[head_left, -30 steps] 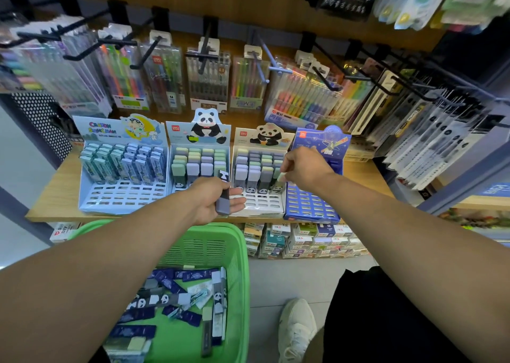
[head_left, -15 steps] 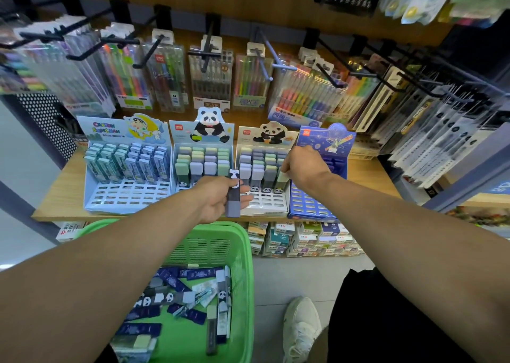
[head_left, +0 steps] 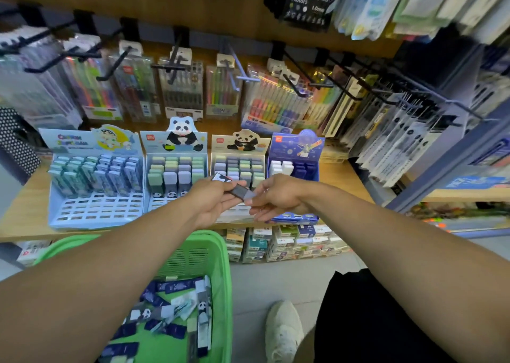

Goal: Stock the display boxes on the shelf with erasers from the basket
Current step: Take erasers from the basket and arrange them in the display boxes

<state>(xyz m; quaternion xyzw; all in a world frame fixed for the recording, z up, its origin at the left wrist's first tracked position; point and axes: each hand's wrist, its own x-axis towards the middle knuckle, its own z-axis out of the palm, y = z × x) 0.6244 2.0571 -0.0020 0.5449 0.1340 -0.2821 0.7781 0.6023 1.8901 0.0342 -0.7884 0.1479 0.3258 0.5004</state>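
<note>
Both hands meet in front of the shelf on one grey panda eraser [head_left: 236, 188]. My left hand [head_left: 214, 201] grips its panda-printed end and my right hand [head_left: 277, 197] pinches the grey end. Behind them stand several display boxes: a light blue one [head_left: 95, 210] at left, a panda box [head_left: 176, 147] with pastel erasers, a second panda box [head_left: 239, 152] directly behind my hands, and a dark blue space box [head_left: 296, 148]. The green basket [head_left: 218, 266] hangs below my left forearm, holding several loose dark blue and panda erasers [head_left: 176, 307].
Pen packs hang on black hooks [head_left: 176, 61] above the boxes. The wooden shelf [head_left: 24, 213] ends at the left, and small boxed stock [head_left: 284, 242] sits beneath it. A grey shelf frame [head_left: 441, 166] stands at the right. My shoe [head_left: 284, 329] is on the floor.
My right hand left the second panda box and came down to the eraser in my left hand. The eraser turned from upright to lying crosswise between both hands.
</note>
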